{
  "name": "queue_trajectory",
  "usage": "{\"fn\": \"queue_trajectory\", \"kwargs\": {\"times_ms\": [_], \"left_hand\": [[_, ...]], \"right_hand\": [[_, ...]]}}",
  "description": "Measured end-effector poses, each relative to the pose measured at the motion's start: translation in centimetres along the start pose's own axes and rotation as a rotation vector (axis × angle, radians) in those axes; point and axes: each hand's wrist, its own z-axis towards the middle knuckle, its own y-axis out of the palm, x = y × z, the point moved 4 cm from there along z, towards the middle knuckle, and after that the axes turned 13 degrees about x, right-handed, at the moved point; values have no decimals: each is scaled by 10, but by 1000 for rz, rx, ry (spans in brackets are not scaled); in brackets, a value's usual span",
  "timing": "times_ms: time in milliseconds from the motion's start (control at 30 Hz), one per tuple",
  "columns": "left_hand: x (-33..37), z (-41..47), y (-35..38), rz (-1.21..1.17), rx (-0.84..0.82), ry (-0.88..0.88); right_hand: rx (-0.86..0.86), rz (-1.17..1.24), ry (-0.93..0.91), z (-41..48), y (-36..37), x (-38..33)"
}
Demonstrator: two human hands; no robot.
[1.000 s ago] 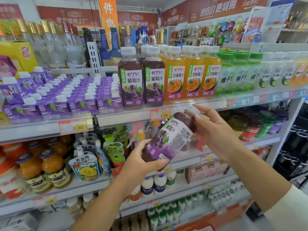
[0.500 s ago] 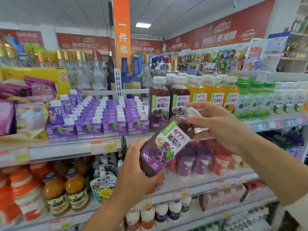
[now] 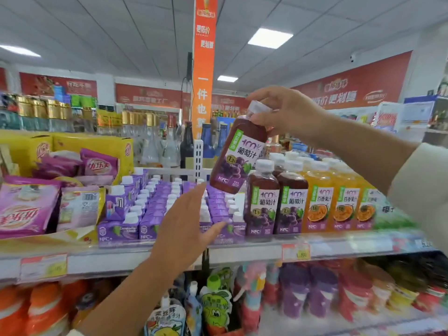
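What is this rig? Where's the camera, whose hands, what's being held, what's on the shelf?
There is no machine here. A person works with two bare hands, and every picture comes from one wide-angle camera worn on the head, looking forward and down, which is why the edges look bent. The right hand grips a grape juice bottle by its neck, near the white cap, and holds it tilted above the shelf. The left hand is open below the bottle, fingers straight, holding nothing. On the shelf stand small purple cartons, two matching dark bottles and orange juice bottles beside them. Pink snack bags lie at the far left.
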Motion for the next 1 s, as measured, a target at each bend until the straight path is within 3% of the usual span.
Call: {"fn": "queue_trajectory", "kwargs": {"times_ms": [200,467,700,1000], "left_hand": [[-12,21,16,48,-178,34],[-9,38,29,-6,-368,10],[-16,33,39,-78,-365,-48],[-19,34,42,-92,-363,-110]], "right_hand": [[-37,-114,18,46,-1,14],[-245,-262,87,69,13,70],[-469,-281,183,65,26,105],[-628,-338,241,62,33,115]]}}
